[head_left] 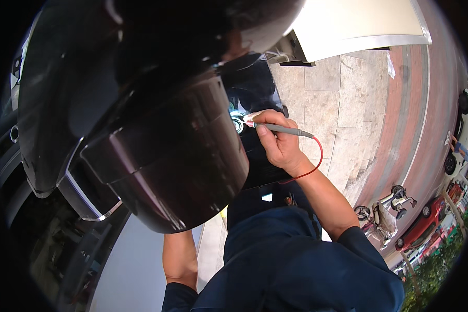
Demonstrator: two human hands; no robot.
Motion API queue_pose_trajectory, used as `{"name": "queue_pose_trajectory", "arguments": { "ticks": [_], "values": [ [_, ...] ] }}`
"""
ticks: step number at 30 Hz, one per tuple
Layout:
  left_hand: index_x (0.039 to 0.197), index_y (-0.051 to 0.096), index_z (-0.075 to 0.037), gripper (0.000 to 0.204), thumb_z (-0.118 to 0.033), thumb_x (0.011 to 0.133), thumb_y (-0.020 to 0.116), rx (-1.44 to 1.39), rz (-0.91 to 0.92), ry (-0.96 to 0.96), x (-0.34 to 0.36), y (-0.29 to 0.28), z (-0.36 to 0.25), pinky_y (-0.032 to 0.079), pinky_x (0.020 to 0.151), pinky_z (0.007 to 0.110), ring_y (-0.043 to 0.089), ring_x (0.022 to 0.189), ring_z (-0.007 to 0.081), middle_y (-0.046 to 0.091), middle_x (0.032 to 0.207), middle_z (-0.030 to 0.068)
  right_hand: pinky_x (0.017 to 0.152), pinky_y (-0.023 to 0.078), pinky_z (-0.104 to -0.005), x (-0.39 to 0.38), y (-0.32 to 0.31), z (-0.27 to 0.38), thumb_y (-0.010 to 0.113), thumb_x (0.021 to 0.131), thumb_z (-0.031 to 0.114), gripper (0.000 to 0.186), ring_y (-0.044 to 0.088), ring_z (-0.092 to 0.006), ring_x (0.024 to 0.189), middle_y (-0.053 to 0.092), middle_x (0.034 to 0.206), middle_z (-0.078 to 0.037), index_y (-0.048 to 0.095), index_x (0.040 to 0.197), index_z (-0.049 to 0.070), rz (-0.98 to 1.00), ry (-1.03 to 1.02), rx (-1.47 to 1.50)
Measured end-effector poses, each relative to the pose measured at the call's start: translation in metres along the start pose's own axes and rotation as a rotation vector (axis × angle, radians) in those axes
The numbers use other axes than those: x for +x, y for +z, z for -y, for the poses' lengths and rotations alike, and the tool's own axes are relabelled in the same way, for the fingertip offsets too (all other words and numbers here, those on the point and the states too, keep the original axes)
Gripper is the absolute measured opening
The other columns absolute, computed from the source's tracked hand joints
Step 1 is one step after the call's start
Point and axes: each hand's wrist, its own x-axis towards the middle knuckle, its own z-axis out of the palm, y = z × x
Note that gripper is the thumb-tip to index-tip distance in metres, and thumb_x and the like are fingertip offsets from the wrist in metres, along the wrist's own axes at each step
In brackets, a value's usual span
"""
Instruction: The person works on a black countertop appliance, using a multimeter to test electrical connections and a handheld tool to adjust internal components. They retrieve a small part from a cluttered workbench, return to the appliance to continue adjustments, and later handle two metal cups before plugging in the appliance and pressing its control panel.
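My right hand (277, 147) grips a slim grey pen-shaped tool (288, 130) with a red wire (320, 155) trailing from its back end. Its tip and a small white piece (249, 119) under my fingertips rest against a glossy dark panel (255, 86), next to a bright round glint (237, 122). A large dark curved visor (177, 156) fills the left and middle of the view. My left forearm (179, 255) rises under that visor, and my left hand is hidden behind it. I wear a dark blue short-sleeved shirt (291, 265).
A white panel (359, 23) juts in at the top. Beige stone paving (343, 99) lies to the right, then a red-brown road (421, 104). A scooter (385, 210), a red car (426, 222) and a white vehicle (465, 132) stand far right.
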Motion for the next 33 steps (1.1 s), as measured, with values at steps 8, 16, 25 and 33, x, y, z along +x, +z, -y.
{"name": "queue_pose_trajectory", "arguments": {
  "ticks": [8,16,25,33],
  "values": [
    [0.096,0.071,-0.001,0.034,-0.029,0.085,0.088,-1.047,-0.307,-0.639,0.008,-0.005,-0.024,0.049,0.081,0.032,0.058,0.081,0.016,0.063,0.082,0.0028,0.07,0.055,-0.0322,0.002,-0.007,0.002,0.06,0.097,0.004,0.012,0.07,-0.0237,0.078,0.072,0.096,-0.016,0.064,0.107,-0.001,0.079,0.042,-0.035],
    [0.09,0.068,0.0,0.03,-0.024,0.089,0.084,-1.078,-0.151,-0.694,0.018,-0.017,-0.026,0.046,0.071,0.034,0.055,0.071,0.0151,0.06,0.074,0.0024,0.066,0.054,-0.0331,0.003,-0.005,0.005,0.062,0.095,0.003,0.011,0.069,-0.0244,0.072,0.071,0.091,-0.015,0.063,0.106,0.0,0.051,0.007,-0.025],
    [0.101,0.068,0.002,0.027,-0.016,0.086,0.083,-1.113,-0.359,-0.463,0.011,-0.008,-0.01,0.05,0.07,0.033,0.063,0.073,0.0172,0.067,0.08,0.0073,0.067,0.054,-0.0317,0.007,-0.002,0.011,0.061,0.097,0.005,0.01,0.07,-0.024,0.072,0.073,0.093,-0.014,0.064,0.106,0.001,0.036,0.024,-0.089],
    [0.113,0.068,0.004,0.035,-0.006,0.082,0.08,-1.33,-0.508,-0.347,0.002,0.002,-0.002,0.054,0.073,0.028,0.07,0.079,0.0165,0.073,0.089,0.0117,0.074,0.051,-0.0282,-0.011,0.006,-0.003,0.06,0.101,0.009,0.016,0.065,-0.0146,0.08,0.072,0.093,-0.009,0.064,0.114,0.0,0.027,0.117,-0.049]
  ]
}}
